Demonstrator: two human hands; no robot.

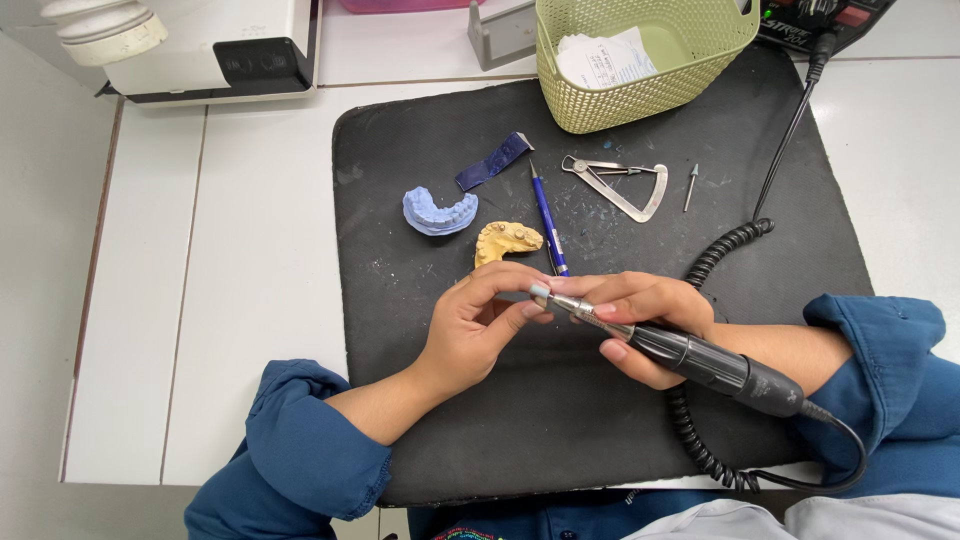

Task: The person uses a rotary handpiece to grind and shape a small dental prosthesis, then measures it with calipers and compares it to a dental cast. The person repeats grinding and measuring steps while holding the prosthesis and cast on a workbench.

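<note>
The right hand (640, 315) grips a slim black-and-silver rotary handpiece (680, 348), fingers wrapped closed around its barrel, above the near half of the black rubber work mat (600, 440). The tool's coiled black cable (705, 440) loops toward the near right corner of the mat. The left hand (480, 325) meets the tool's silver nose, thumb and forefinger pinched together at the tip — what sits between them is too small to tell. The step in hand appears to be setting or adjusting the working end of the tool; the next move would call for a steady barrel and a fine pinch.

The tip lies directly between the left fingertips (535, 292), touching them, while the body runs back through the right palm.

Just beyond the hands, near the mat's centre, rests a yellow plaster dental cast (505, 243), with a light-blue dental cast (438, 211) to its left and a blue pen (548, 225) beside it. Farther on lie a dark blue strip (495, 161), a metal caliper gauge (625, 188) and a small loose bur (690, 187). At the far edge stands a pale green perforated plastic basket (640, 95) — papers inside.
</note>
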